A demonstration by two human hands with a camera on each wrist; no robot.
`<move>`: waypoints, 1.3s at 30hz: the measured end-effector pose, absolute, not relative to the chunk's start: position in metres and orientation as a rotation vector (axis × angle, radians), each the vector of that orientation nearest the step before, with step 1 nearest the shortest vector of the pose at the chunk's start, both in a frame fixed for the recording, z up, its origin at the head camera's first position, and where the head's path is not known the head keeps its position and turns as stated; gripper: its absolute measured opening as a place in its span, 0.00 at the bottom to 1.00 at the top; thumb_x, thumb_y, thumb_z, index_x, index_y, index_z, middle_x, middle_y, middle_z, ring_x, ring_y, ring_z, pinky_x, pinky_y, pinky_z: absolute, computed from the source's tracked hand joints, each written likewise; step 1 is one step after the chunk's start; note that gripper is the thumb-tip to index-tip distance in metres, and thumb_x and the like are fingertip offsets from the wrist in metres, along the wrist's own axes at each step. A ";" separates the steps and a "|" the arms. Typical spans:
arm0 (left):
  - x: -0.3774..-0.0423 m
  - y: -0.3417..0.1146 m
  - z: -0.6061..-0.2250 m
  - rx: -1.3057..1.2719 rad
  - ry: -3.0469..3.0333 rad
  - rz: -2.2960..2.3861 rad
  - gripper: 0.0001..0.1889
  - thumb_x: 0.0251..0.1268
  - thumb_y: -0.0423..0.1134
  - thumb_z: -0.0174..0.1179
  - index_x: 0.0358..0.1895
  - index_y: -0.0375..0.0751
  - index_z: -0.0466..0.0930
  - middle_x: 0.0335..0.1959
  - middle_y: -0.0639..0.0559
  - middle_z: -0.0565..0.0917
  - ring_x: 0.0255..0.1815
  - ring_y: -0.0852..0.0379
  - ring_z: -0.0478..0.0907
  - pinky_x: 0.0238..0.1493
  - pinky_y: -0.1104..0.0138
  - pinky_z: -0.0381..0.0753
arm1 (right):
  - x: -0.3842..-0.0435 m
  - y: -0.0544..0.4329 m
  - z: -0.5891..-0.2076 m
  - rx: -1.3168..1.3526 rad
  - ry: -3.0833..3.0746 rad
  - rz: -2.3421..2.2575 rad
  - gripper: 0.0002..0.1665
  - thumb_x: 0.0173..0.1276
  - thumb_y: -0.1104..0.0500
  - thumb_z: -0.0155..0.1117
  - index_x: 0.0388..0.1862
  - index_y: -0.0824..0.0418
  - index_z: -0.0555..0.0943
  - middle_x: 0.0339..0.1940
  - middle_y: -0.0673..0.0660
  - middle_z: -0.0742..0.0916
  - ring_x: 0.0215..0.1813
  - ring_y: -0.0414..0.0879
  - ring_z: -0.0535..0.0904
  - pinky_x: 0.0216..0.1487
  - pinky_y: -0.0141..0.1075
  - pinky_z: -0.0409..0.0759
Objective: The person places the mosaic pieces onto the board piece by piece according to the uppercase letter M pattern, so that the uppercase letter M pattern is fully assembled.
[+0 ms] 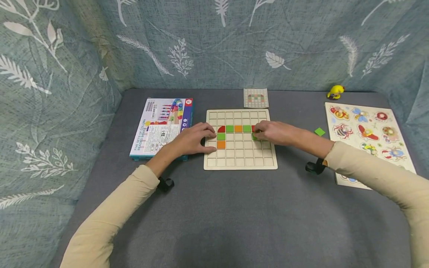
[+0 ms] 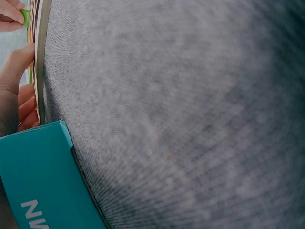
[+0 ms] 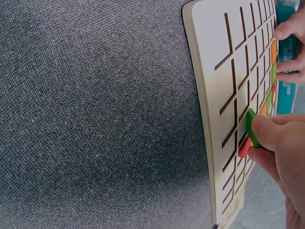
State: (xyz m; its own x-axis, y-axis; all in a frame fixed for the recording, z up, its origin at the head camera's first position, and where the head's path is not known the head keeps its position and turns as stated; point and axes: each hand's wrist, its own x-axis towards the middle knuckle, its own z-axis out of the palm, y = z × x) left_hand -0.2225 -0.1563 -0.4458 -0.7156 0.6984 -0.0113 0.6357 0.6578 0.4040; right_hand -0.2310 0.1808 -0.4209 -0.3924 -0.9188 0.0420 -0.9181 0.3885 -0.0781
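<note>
A wooden grid board [image 1: 239, 162] lies mid-table with colored tiles in some squares. Along one row run a red quarter-round piece [image 1: 221, 129], green and orange square tiles and a red piece [image 3: 244, 147] at the right end. Below the left end sit a green tile [image 1: 221, 136] and an orange tile [image 1: 221, 144]. My right hand [image 1: 273, 132] pinches a green square tile [image 3: 252, 128] between thumb and finger, tilted over the board beside the red piece. My left hand [image 1: 197, 139] rests at the board's left edge, thumb and fingers spread, holding no tile.
A small pattern card [image 1: 256, 98] lies behind the board. To the left is a boxed bead set [image 1: 161, 126]. On the right are a loose green tile [image 1: 319, 131], an insect picture board [image 1: 370, 139] and a yellow toy [image 1: 336, 91]. A patterned curtain hangs behind.
</note>
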 end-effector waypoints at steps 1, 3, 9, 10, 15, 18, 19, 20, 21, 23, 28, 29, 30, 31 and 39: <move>-0.222 -0.156 -0.446 1.099 2.707 0.565 0.26 0.58 0.59 0.65 0.53 0.44 0.82 0.56 0.53 0.77 0.55 0.56 0.73 0.55 0.59 0.78 | -0.231 0.181 -0.421 -1.731 2.613 -0.141 0.14 0.65 0.68 0.62 0.49 0.66 0.84 0.48 0.64 0.82 0.50 0.55 0.79 0.44 0.42 0.80; -0.222 -0.157 -0.446 1.097 2.708 0.566 0.26 0.58 0.59 0.65 0.53 0.44 0.82 0.56 0.53 0.77 0.55 0.56 0.73 0.55 0.59 0.78 | -0.231 0.181 -0.422 -1.739 2.618 -0.144 0.14 0.65 0.68 0.62 0.49 0.66 0.84 0.48 0.64 0.82 0.49 0.55 0.79 0.43 0.42 0.80; -0.222 -0.157 -0.447 1.109 2.713 0.569 0.27 0.58 0.59 0.65 0.53 0.44 0.82 0.56 0.53 0.77 0.55 0.56 0.73 0.55 0.60 0.78 | -0.231 0.182 -0.425 -1.756 2.634 -0.163 0.13 0.65 0.67 0.62 0.48 0.66 0.84 0.47 0.64 0.83 0.48 0.55 0.80 0.43 0.43 0.81; -0.222 -0.157 -0.447 1.110 2.714 0.568 0.26 0.58 0.59 0.65 0.53 0.45 0.82 0.56 0.53 0.77 0.55 0.56 0.74 0.55 0.60 0.78 | -0.231 0.183 -0.426 -1.760 2.637 -0.164 0.13 0.65 0.67 0.62 0.48 0.66 0.84 0.47 0.64 0.83 0.48 0.54 0.80 0.43 0.43 0.81; -0.222 -0.156 -0.446 1.107 2.715 0.564 0.26 0.58 0.59 0.65 0.53 0.45 0.82 0.55 0.53 0.77 0.54 0.56 0.74 0.54 0.60 0.78 | -0.230 0.184 -0.427 -1.777 2.646 -0.176 0.13 0.65 0.68 0.62 0.48 0.65 0.84 0.47 0.63 0.83 0.49 0.54 0.80 0.43 0.42 0.81; -0.222 -0.156 -0.445 1.108 2.716 0.558 0.27 0.58 0.59 0.65 0.54 0.45 0.82 0.56 0.53 0.77 0.55 0.56 0.74 0.54 0.60 0.78 | -0.230 0.184 -0.427 -1.801 2.648 -0.167 0.13 0.65 0.68 0.62 0.48 0.65 0.84 0.47 0.63 0.83 0.48 0.54 0.80 0.42 0.42 0.81; -0.222 -0.156 -0.445 1.110 2.715 0.557 0.27 0.58 0.60 0.65 0.54 0.45 0.82 0.56 0.53 0.77 0.55 0.56 0.74 0.54 0.60 0.78 | -0.231 0.184 -0.428 -1.810 2.649 -0.161 0.13 0.65 0.68 0.62 0.48 0.65 0.84 0.47 0.63 0.83 0.48 0.54 0.80 0.42 0.42 0.81; -0.222 -0.156 -0.444 1.115 2.716 0.557 0.27 0.58 0.59 0.65 0.54 0.45 0.82 0.56 0.53 0.77 0.55 0.56 0.74 0.55 0.60 0.78 | -0.231 0.184 -0.427 -1.814 2.648 -0.162 0.12 0.65 0.68 0.62 0.47 0.65 0.84 0.46 0.63 0.83 0.48 0.54 0.80 0.42 0.42 0.81; -0.222 -0.156 -0.444 1.118 2.715 0.556 0.27 0.58 0.60 0.65 0.54 0.45 0.82 0.56 0.52 0.77 0.56 0.56 0.73 0.55 0.60 0.78 | -0.231 0.184 -0.427 -1.818 2.649 -0.159 0.12 0.65 0.68 0.62 0.47 0.65 0.84 0.46 0.63 0.83 0.47 0.54 0.80 0.42 0.42 0.81; -0.221 -0.156 -0.443 1.124 2.715 0.560 0.27 0.58 0.59 0.65 0.54 0.45 0.82 0.56 0.52 0.77 0.56 0.55 0.73 0.54 0.59 0.78 | -0.231 0.183 -0.426 -1.817 2.645 -0.155 0.12 0.65 0.68 0.62 0.47 0.65 0.85 0.46 0.63 0.83 0.48 0.54 0.80 0.42 0.42 0.81; -0.221 -0.157 -0.442 1.129 2.715 0.568 0.26 0.59 0.58 0.65 0.54 0.45 0.82 0.56 0.51 0.77 0.56 0.55 0.74 0.54 0.59 0.78 | -0.232 0.182 -0.424 -1.789 2.630 -0.148 0.13 0.66 0.67 0.62 0.48 0.65 0.85 0.48 0.63 0.83 0.50 0.54 0.80 0.44 0.43 0.81; -0.221 -0.157 -0.441 1.131 2.715 0.569 0.26 0.59 0.58 0.65 0.54 0.44 0.82 0.56 0.51 0.77 0.56 0.55 0.74 0.54 0.59 0.78 | -0.232 0.182 -0.423 -1.785 2.628 -0.144 0.13 0.66 0.66 0.61 0.48 0.65 0.84 0.48 0.63 0.83 0.50 0.54 0.80 0.44 0.43 0.81; -0.221 -0.157 -0.441 1.131 2.715 0.567 0.26 0.59 0.58 0.65 0.54 0.44 0.82 0.56 0.51 0.77 0.56 0.55 0.74 0.55 0.59 0.78 | -0.233 0.182 -0.423 -1.782 2.625 -0.142 0.13 0.66 0.66 0.61 0.49 0.65 0.84 0.48 0.63 0.83 0.51 0.54 0.80 0.44 0.43 0.81; -0.221 -0.157 -0.441 1.131 2.716 0.566 0.26 0.59 0.58 0.65 0.54 0.44 0.82 0.56 0.51 0.77 0.56 0.55 0.73 0.55 0.59 0.78 | -0.233 0.182 -0.422 -1.779 2.624 -0.140 0.13 0.67 0.66 0.61 0.48 0.65 0.84 0.48 0.63 0.83 0.51 0.55 0.80 0.44 0.44 0.81; -0.222 -0.155 -0.443 1.116 2.718 0.562 0.26 0.58 0.59 0.65 0.54 0.45 0.82 0.56 0.52 0.77 0.55 0.56 0.73 0.54 0.60 0.78 | -0.233 0.181 -0.420 -1.758 2.608 -0.085 0.13 0.67 0.64 0.62 0.49 0.65 0.84 0.49 0.64 0.83 0.52 0.55 0.80 0.45 0.44 0.82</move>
State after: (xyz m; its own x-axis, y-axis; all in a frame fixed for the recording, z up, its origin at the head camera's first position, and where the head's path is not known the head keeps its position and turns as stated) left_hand -0.2215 -0.1554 -0.4433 -0.7119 0.7022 0.0039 0.6462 0.6529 0.3950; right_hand -0.2330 0.1813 -0.4201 -0.3757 -0.9261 0.0342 -0.9264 0.3743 -0.0420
